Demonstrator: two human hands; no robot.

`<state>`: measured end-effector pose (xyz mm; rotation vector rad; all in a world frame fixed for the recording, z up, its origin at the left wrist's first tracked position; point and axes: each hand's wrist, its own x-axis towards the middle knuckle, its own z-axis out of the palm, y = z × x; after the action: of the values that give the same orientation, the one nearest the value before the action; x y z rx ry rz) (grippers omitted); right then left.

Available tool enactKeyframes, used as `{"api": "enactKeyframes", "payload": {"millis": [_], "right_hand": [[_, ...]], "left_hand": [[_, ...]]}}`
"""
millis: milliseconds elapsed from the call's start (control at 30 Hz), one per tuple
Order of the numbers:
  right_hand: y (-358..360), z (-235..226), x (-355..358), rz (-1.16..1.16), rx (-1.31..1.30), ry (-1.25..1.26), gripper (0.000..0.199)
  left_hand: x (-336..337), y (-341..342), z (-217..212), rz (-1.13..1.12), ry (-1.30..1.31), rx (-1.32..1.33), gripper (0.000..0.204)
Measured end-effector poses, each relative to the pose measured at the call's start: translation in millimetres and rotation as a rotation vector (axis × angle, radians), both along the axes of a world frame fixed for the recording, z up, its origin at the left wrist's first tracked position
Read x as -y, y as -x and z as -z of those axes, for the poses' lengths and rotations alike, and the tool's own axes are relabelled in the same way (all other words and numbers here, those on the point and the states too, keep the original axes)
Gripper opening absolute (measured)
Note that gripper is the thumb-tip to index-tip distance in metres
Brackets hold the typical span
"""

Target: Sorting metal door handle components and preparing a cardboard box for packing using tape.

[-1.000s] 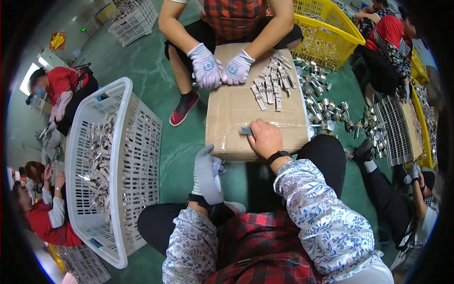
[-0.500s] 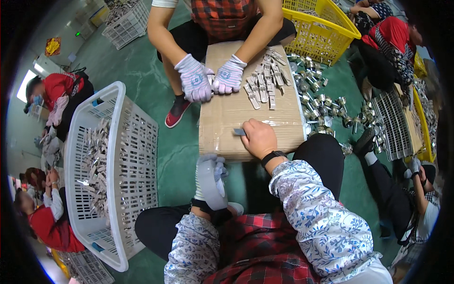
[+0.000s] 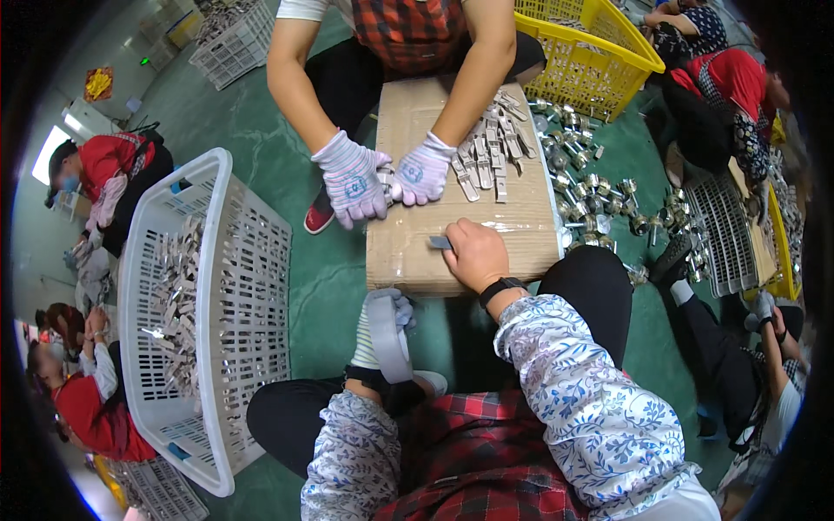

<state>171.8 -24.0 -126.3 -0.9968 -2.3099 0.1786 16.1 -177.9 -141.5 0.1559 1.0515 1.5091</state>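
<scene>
My right hand [image 3: 479, 258] is bare and closed, resting on the near part of a cardboard-covered surface [image 3: 408, 260]. A short dark grey strip of tape [image 3: 440, 243] sticks out from its fingers to the left. My left hand [image 3: 401, 307], in a striped knit glove, is below the cardboard's near edge, fingers curled at a roll of grey tape [image 3: 389, 339]. Part of that hand is hidden behind the roll. Across from me a co-worker's gloved hands [image 3: 356, 184] hold a small metal clip [image 3: 388, 181] over the cardboard. Several similar metal clips [image 3: 486, 152] lie beside them.
At left stands a white plastic basket [image 3: 221, 226] with many metal clips inside. A yellow basket [image 3: 591, 65] is at the far right. Round metal parts with stems [image 3: 599, 200] cover the green floor right of the cardboard. Other people sit at both sides.
The co-worker's hands have shifted slightly nearer to me, the one at left opening out around the clip. My left hand and the tape roll moved very little; my right hand stayed put.
</scene>
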Motion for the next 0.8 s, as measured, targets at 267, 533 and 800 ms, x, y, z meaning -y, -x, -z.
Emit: {"api": "enactKeyframes", "payload": {"millis": [267,533,800], "right_hand": [[-1,-1,1,-0.026,0.009,-0.007,0.023],[-3,-1,3,-0.089,0.009,-0.025,0.025],[-5,-6,7,-0.174,0.022,-0.013,0.024]], "left_hand": [[3,4,7,0.007,-0.048,0.019,0.015],[0,1,3,-0.013,0.069,0.053,0.02],[5,10,18,0.031,-0.019,0.103,0.024]]}}
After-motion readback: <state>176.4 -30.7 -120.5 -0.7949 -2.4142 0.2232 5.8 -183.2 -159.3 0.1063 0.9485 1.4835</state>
